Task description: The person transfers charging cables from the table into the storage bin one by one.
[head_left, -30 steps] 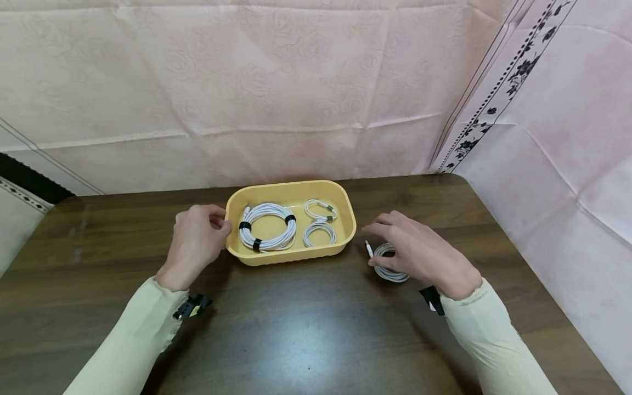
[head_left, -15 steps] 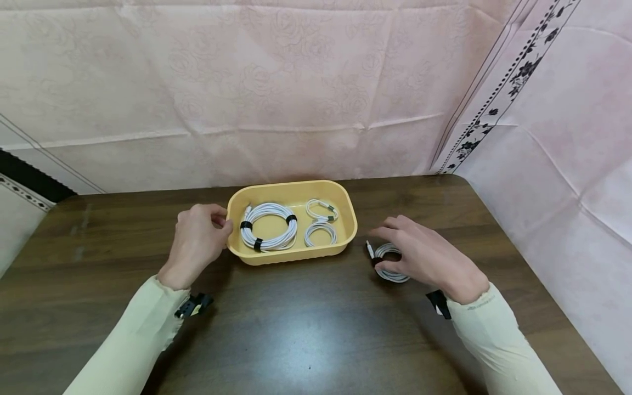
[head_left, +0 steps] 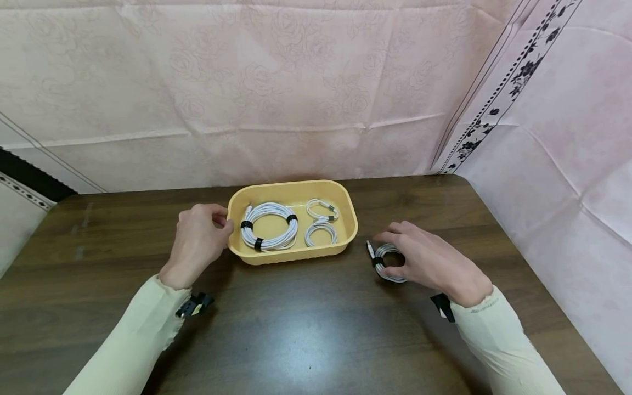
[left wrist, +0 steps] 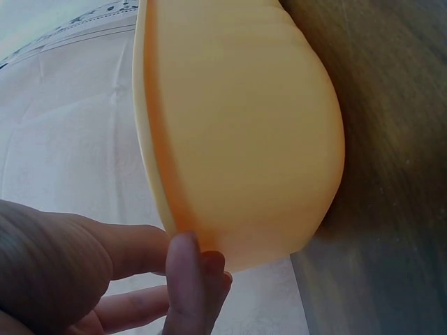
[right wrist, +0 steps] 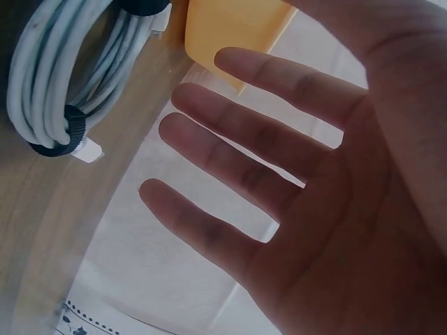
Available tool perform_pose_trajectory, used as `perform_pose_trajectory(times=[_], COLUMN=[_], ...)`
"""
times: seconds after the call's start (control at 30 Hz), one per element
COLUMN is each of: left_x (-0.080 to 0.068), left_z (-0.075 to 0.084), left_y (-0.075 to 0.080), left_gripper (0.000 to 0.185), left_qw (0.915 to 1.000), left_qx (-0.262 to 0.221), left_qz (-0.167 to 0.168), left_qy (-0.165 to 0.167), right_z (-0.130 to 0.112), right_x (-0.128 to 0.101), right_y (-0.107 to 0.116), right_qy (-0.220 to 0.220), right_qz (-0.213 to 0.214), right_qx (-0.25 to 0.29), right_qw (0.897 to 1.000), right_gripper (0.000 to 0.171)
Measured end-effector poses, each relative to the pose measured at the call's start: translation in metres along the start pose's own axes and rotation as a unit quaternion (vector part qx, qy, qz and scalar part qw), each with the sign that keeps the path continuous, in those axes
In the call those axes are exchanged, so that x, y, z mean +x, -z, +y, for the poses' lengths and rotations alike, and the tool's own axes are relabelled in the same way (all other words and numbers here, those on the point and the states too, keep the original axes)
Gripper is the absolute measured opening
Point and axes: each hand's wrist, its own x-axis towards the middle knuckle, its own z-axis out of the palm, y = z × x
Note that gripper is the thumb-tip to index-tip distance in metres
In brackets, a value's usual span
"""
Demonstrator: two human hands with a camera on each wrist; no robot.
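The left hand [head_left: 197, 241] grips the yellow tray [head_left: 296, 189] by its rim. The right hand [head_left: 429, 260] hovers over a coiled white cable [head_left: 387, 263] on the table [head_left: 306, 329], fingers spread, holding nothing.

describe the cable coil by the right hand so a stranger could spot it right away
Start at the dark wooden table and find the yellow tray near its far edge. Just right of the tray, on the bare wood under the right hand, lies a small white cable coil with a black tie. It is the only coil outside the tray; the other three lie inside it.
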Motion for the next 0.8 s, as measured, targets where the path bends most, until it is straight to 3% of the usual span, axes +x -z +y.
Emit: perform_pose_trajectory(times=[0.23, 0.8], left_x=[0.000, 0.001], left_z=[-0.001, 0.000], left_y=[-0.001, -0.002], left_gripper=[0.019, 0.021], left_qw=[0.9995, 0.9994], left_qx=[0.010, 0.015], left_qz=[0.022, 0.021], left_qy=[-0.020, -0.022], right_z=[0.002, 0.007], right_x=[-0.002, -0.004], right_y=[-0.005, -0.012], right_qy=[0.009, 0.008], right_qz=[-0.002, -0.017], right_qx=[0.004, -0.006], right_qw=[1.000, 1.000], right_gripper=[0.057, 0.062])
